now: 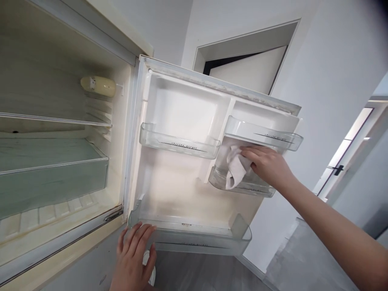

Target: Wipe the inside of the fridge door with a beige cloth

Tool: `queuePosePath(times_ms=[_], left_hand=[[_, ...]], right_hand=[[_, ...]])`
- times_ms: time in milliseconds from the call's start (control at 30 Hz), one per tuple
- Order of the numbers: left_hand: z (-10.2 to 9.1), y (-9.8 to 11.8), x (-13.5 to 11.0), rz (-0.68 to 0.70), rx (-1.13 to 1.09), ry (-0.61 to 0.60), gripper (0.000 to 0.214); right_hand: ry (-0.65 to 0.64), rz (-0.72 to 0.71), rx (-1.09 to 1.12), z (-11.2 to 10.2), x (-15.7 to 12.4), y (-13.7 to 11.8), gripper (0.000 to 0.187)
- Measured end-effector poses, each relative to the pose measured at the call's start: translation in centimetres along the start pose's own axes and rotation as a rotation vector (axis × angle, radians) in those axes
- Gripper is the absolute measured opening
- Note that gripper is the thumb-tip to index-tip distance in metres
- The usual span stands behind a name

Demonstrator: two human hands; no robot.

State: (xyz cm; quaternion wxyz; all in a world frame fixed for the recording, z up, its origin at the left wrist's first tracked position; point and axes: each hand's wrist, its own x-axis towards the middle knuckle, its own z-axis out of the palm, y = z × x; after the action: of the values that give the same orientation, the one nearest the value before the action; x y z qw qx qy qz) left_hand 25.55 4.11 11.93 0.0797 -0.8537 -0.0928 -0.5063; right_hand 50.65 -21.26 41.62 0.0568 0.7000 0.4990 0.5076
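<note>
Wiping looks to be the step in hand: our white cloth (237, 167) is bunched near the right edge of the open fridge door (182, 192), its lower end reaching the lower bin (218, 180) beneath the upper bin (263, 135). Our right hand (266, 163) has its grip clamped on the cloth. Our left hand (133, 254), fingers slightly apart, is at the left corner of the bottom bin (209, 245); we cannot tell if it presses there. Next, we judge, the move calls for working the cloth into the lower bin's corners.
</note>
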Motion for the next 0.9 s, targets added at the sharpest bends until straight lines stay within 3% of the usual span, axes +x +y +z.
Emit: queuePosePath(times_ms=[167,367,500,700,900], left_hand=[[0.1,0.1,-0.1,0.004,0.000,-0.009,0.050],[0.1,-0.1,0.0,0.015,-0.003,0.005,0.047],[0.0,-0.3,-0.3,0.023,-0.017,0.016,0.046],[0.2,-0.3,-0.6,-0.004,-0.031,0.015,0.047],[0.3,0.0,-0.6,-0.029,-0.042,0.026,0.045]], right_hand=[[-0.221,0.094,0.109,0.5,-1.2,0.2,0.045],[0.015,0.056,-0.022,-2.5,-2.5,-0.4,0.038],[-0.102,0.214,0.070,-3.2,-4.1,-1.0,0.028],[-0.366,0.545,0.358,-3.3,-4.4,-3.7,0.033],[-0.351,0.622,0.330,-3.4,-1.9,-6.4,0.029]])
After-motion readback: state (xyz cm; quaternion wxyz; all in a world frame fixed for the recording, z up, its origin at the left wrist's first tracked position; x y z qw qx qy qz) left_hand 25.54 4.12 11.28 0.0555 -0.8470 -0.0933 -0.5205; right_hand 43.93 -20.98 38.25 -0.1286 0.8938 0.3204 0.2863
